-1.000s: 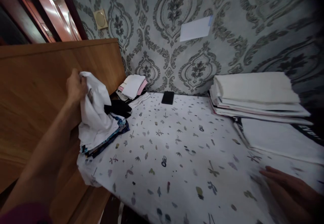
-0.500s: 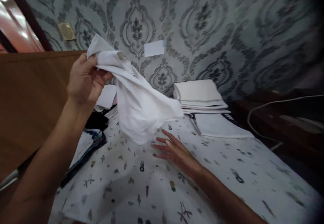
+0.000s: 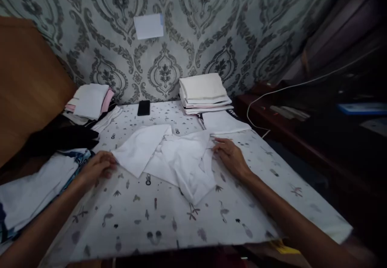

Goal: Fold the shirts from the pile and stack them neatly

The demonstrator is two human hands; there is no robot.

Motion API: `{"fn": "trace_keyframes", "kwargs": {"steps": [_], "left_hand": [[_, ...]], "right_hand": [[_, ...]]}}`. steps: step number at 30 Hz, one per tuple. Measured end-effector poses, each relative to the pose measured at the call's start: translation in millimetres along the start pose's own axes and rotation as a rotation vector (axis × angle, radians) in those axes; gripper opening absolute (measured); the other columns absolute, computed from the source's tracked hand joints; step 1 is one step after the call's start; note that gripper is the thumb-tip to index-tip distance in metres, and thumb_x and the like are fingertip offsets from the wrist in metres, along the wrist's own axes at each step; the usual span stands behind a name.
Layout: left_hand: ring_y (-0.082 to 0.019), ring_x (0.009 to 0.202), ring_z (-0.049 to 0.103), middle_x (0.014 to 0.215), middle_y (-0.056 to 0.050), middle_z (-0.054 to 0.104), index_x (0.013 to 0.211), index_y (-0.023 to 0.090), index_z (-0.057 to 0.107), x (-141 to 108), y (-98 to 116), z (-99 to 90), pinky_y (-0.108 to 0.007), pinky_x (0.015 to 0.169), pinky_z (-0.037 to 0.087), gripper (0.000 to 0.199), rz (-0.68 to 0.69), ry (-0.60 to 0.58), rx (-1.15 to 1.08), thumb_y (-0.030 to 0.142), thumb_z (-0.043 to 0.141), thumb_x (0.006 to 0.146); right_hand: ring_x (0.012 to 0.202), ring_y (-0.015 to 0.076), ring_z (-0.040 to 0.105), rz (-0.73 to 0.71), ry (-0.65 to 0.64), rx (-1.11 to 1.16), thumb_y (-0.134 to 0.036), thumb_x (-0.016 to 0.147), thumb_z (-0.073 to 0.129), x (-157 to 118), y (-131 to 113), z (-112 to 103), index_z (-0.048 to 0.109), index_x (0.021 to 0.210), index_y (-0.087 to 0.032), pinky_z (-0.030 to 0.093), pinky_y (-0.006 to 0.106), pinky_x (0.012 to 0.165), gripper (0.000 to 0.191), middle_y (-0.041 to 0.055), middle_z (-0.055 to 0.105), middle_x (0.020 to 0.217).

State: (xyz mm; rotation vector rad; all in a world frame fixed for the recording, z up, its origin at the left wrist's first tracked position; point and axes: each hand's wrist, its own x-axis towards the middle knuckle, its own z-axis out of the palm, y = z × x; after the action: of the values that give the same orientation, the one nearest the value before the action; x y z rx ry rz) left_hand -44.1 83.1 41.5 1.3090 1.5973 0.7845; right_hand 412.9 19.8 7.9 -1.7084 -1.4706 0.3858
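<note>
A crumpled white garment [image 3: 190,159] lies partly spread on the patterned tablecloth [image 3: 163,223], its left part folded over into a pointed flap. My left hand [image 3: 98,166] is at the tip of that flap, fingers bent together and pinching the corner. On the other side, my right hand [image 3: 231,155] has its thumb and fingertips closed on the garment's right edge. The exact kind of garment cannot be made out from its folds.
Folded cream and white cloths [image 3: 205,92] are stacked by the wall, with a white garment with a black lettered band [image 3: 223,122] in front. A black phone [image 3: 144,107] lies at the back. More folded clothes [image 3: 92,100] sit left; a white cable [image 3: 254,102] runs right.
The white garment, held up in my left hand before, has come down onto the tablecloth. My right hand, earlier spread and empty, now grips its right edge. The view has shifted right.
</note>
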Motion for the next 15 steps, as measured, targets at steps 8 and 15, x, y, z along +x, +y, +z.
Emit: {"fn": "trace_keyframes", "kwargs": {"steps": [8, 15], "left_hand": [[-0.033, 0.107, 0.055, 0.109, -0.011, 0.063, 0.103, 0.022, 0.061, 4, 40, 60.3, -0.048, 0.092, 0.044, 0.032, 0.748, -0.111, 0.969, 0.049, 0.054, 0.086], [-0.028, 0.092, 0.062, 0.093, -0.011, 0.067, 0.09, 0.019, 0.057, 10, 49, 74.6, -0.039, 0.079, 0.044, 0.017, 0.523, -0.155, 1.279, 0.025, 0.042, 0.091]], "right_hand": [[0.093, 0.03, 0.061, -0.346, -0.438, -0.221, -0.044, 0.083, 0.07, -77, -80, 41, 0.065, 0.115, -0.022, 0.054, 0.046, 0.077, 0.039, 0.0114, 0.066, 0.105], [0.078, 0.0219, 0.062, -0.305, -0.382, -0.182, -0.01, 0.092, 0.042, -88, -76, 49, 0.062, 0.092, -0.018, 0.051, 0.034, 0.068, 0.021, 0.0094, 0.066, 0.089]]}}
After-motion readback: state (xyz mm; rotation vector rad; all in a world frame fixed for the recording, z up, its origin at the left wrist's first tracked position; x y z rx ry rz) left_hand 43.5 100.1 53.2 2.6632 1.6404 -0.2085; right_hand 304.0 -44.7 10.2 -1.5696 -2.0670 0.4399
